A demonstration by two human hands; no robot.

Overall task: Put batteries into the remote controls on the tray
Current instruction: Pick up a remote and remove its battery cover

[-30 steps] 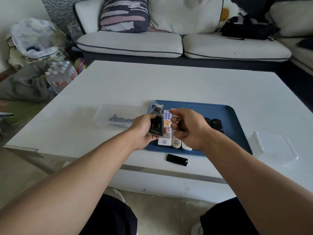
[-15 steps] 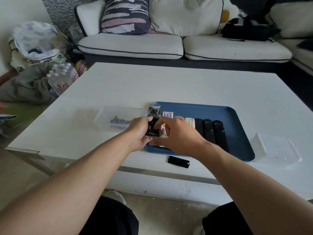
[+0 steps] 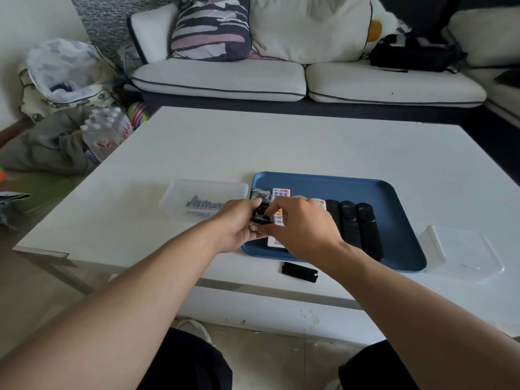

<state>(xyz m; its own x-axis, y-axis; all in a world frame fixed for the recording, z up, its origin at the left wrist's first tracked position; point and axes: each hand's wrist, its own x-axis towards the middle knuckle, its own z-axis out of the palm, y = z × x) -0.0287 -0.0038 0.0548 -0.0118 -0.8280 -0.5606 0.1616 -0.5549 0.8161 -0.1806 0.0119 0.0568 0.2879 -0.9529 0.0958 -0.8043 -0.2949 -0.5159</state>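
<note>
A blue tray (image 3: pixel 394 198) lies on the white table and carries several remotes: a white one (image 3: pixel 280 194) with coloured buttons and three black ones (image 3: pixel 363 220) side by side. My left hand (image 3: pixel 239 223) grips a black remote (image 3: pixel 260 213) over the tray's left edge. My right hand (image 3: pixel 302 223) has its fingertips curled onto that same remote; whether a battery is between them is hidden. A black battery cover (image 3: pixel 299 272) lies on the table in front of the tray. A clear box (image 3: pixel 202 205) with batteries inside stands left of the tray.
A clear plastic lid (image 3: pixel 461 254) lies right of the tray near the table's edge. A sofa (image 3: pixel 281 80) with cushions runs behind the table. Bags and a pack of water bottles (image 3: pixel 105 130) sit on the floor at the left.
My right hand has moved left from beside the remote onto it, uncovering the black remotes on the tray. My left hand still holds the black remote, now lower over the tray's left edge.
</note>
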